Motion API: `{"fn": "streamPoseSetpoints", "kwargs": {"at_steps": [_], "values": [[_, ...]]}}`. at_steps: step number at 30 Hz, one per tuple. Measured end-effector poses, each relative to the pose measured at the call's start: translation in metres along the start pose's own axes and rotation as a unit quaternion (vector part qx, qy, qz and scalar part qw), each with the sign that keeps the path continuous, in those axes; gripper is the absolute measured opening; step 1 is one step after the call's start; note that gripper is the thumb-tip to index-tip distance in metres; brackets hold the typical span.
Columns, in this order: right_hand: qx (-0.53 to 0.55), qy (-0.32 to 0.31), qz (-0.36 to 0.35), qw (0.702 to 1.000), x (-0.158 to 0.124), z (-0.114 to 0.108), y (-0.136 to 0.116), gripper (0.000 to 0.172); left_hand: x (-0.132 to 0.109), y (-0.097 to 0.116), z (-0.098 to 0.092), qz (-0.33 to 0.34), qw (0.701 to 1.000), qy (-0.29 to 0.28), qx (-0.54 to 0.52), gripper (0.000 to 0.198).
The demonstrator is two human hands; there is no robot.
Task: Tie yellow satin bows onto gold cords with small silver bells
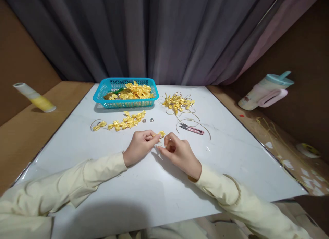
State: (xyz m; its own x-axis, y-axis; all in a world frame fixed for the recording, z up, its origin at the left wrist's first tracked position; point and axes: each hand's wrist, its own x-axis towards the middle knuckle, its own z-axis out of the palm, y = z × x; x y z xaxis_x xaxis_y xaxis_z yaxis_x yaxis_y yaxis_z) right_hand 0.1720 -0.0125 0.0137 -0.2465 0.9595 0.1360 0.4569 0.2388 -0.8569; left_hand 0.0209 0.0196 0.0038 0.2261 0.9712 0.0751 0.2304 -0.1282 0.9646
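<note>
Between finger and thumb, my left hand pinches a small yellow ribbon bow above the white tabletop. My right hand is just right of it, its fingers curled and the thumb and index finger close together. A thin cord loop shows below the bow between the hands; whether my right fingers grip its end is too small to tell. Beyond my left hand lie a row of yellow bows and two small silver bells. Pink-handled thread snips lie beyond my right hand, beside loose cord pieces.
A blue basket of yellow bows stands at the back left. Right of it lies a pile of bows with cords. A yellow thread spool stands far left, a lidded tumbler far right. Behind hangs a grey curtain.
</note>
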Motion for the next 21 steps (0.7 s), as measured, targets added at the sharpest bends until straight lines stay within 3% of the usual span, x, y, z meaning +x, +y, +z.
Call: {"fn": "streamPoseSetpoints", "kwargs": {"at_steps": [7,17,19,21], "values": [[-0.118,0.012,-0.068,0.991,-0.001,-0.001,0.006,0.016,0.002,0.001,-0.002,-0.002,1.0,-0.008,0.005,0.034],[-0.129,0.034,-0.067,0.989,0.002,-0.003,0.009,0.011,0.0,0.0,-0.001,-0.006,0.999,-0.052,0.015,0.034],[-0.091,0.006,-0.053,0.994,0.006,-0.008,0.008,0.012,-0.001,-0.001,-0.001,0.006,0.998,-0.059,0.025,0.033],[-0.012,-0.06,-0.029,0.998,0.01,-0.016,0.006,0.022,-0.002,-0.002,-0.001,0.019,0.997,-0.068,0.042,0.032]]}}
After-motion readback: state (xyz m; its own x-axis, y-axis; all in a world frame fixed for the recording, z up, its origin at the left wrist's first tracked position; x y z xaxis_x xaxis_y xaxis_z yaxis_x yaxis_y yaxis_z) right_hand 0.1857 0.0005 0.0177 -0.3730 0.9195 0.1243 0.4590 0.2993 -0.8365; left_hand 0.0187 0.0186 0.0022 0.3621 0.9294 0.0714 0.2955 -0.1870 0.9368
